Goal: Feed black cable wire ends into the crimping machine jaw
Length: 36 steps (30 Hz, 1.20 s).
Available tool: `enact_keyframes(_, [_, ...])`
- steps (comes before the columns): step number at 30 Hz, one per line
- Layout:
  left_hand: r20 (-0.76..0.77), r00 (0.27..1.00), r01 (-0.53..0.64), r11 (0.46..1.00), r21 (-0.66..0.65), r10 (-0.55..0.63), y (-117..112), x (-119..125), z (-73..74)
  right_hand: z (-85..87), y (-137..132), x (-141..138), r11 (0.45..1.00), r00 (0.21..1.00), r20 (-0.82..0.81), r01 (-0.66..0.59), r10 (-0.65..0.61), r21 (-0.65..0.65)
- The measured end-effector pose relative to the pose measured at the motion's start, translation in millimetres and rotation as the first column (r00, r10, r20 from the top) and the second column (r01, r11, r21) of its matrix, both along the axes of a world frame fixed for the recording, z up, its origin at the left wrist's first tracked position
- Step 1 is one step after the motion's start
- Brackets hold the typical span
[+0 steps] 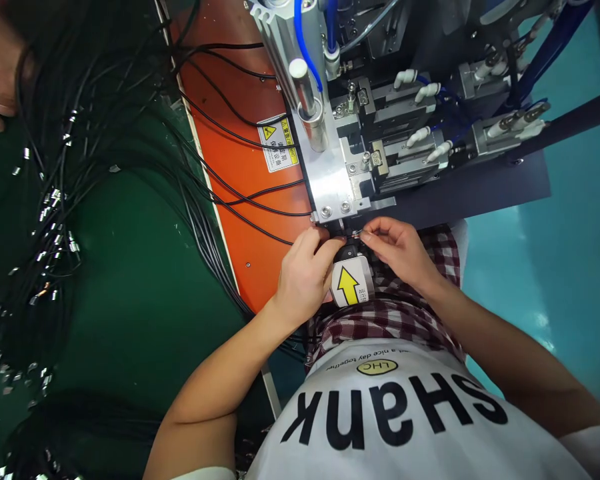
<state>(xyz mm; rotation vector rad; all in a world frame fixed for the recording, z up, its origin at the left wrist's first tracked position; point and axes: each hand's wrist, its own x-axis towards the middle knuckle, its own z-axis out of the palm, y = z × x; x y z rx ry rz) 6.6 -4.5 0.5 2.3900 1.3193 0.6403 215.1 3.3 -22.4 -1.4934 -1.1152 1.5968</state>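
My left hand (305, 273) is closed at the near end of the machine, thumb and forefinger pinched together. A black cable (267, 233) runs into it from the left. Facing it, my right hand (400, 250) pinches thin wire ends (356, 235) that show between the two hands. Its fingertips hide the tips of the wires. Just below lies a block with a yellow arrow label (349, 283). The machine's metal head (333, 180) stands right above my fingers.
Several black cables cross the orange machine base (247, 263), which bears a warning label (279, 143). On the green table (130, 267) lies a large bundle of cables with shiny metal ends (53, 207). Another person's hand (0, 63) is at the upper left. Pneumatic cylinders (405, 107) with blue hoses stand behind.
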Motion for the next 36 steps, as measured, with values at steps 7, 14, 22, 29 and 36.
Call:
enact_keyframes(7, [0.006, 1.0, -0.005, 1.0, -0.013, 0.005, 0, 0, -1.3, -4.2, -2, 2, 0.994, 0.988, -0.124, 0.081, -0.09, -0.073])
enact_keyframes(14, [0.009, 1.0, -0.004, 0.999, -0.033, 0.004, 0, 0, -2.0, -2.1, 5, 1, 0.986, 0.97, -0.212, 0.091, -0.118, -0.137])
enact_keyframes(22, [0.016, 1.0, -0.015, 0.998, -0.054, 0.016, -1, 0, -2.5, 1.6, 6, -7, 0.997, 0.991, -0.124, 0.041, -0.048, -0.063])
enact_keyframes(29, [0.026, 1.0, -0.008, 0.999, -0.046, 0.009, -1, 0, -2.2, 0.0, 7, -4, 0.992, 0.977, -0.211, 0.019, -0.045, -0.125])
enact_keyframes(36, [0.036, 0.999, -0.016, 0.999, -0.04, 0.017, 0, 2, -2.0, 2.2, 10, -8, 0.982, 0.96, -0.264, 0.044, -0.092, -0.182])
